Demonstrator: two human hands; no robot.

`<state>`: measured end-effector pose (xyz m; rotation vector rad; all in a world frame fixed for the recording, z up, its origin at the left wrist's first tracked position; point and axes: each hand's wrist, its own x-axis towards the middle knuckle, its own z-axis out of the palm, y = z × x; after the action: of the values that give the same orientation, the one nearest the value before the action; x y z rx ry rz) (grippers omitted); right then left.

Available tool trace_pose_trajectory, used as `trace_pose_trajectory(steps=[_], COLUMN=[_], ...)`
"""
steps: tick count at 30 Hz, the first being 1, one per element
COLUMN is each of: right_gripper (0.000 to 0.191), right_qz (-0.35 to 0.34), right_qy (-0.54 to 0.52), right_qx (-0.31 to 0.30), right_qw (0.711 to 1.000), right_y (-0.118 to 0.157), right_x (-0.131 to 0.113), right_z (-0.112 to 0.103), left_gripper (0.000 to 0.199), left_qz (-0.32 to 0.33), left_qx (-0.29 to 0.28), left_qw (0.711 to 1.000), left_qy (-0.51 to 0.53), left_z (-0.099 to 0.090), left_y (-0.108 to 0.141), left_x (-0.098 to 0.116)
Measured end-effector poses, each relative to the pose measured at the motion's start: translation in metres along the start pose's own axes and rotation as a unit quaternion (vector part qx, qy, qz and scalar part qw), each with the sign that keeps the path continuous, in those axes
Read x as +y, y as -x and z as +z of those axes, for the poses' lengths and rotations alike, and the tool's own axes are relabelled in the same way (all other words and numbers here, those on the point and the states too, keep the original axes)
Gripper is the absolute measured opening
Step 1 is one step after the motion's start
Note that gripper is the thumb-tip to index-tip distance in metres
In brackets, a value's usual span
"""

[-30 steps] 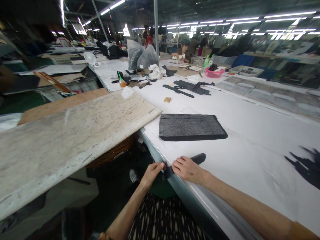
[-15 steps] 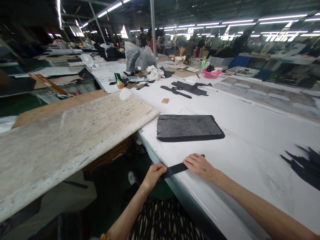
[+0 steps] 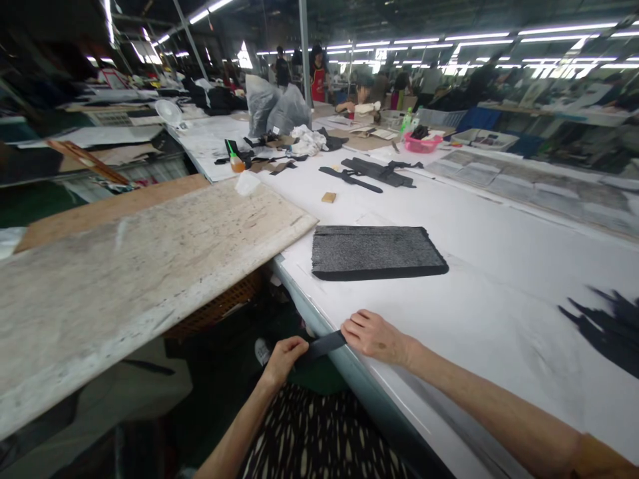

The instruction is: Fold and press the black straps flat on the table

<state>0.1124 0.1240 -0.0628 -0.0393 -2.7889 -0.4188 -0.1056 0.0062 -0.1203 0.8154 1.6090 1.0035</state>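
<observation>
A dark fabric strip [image 3: 325,344] is stretched between my two hands across the near edge of the white table [image 3: 479,306]. My left hand [image 3: 285,358], off the table's edge, pinches one end between thumb and fingers. Over the edge, my right hand [image 3: 374,336] is closed on the other end, its fingers covering that part of the strip. Just beyond lies a neat stack of dark strips [image 3: 379,253], grey on top with a black front side. A loose bunch of black strips [image 3: 609,326] is at the far right.
A stained pale board [image 3: 150,266] juts in from the left, meeting the table. Further back are black cut pieces [image 3: 379,171], a small tan block [image 3: 328,197], an orange bottle [image 3: 235,159], grey plastic bags [image 3: 274,110] and a pink basket [image 3: 422,142]. Other people stand in the background.
Both hands have moved left and toward me with the strip, the left one further out past the table's edge. The right hand has slid from the tabletop to the edge.
</observation>
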Motion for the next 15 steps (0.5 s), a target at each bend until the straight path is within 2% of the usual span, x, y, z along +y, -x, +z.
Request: trace_pose_trajectory(steps=[4, 9, 15], right_gripper=[0.016, 0.017, 0.017], right_qz=[0.007, 0.011, 0.000], right_qy=[-0.007, -0.001, -0.003], right_qx=[0.006, 0.001, -0.017], right_qw=[1.000, 1.000, 1.000], right_y=[0.006, 0.017, 0.001], right_x=[0.003, 0.007, 0.001], right_z=[0.000, -0.001, -0.001], left_gripper=[0.032, 0.031, 0.033], left_qz=[0.005, 0.015, 0.007], left_qx=[0.007, 0.001, 0.010], left_qw=[1.000, 0.999, 0.999], left_qy=[-0.022, -0.032, -0.032], left_z=[-0.010, -0.008, -0.010], left_y=[0.006, 0.002, -0.001], left_x=[-0.003, -0.005, -0.010])
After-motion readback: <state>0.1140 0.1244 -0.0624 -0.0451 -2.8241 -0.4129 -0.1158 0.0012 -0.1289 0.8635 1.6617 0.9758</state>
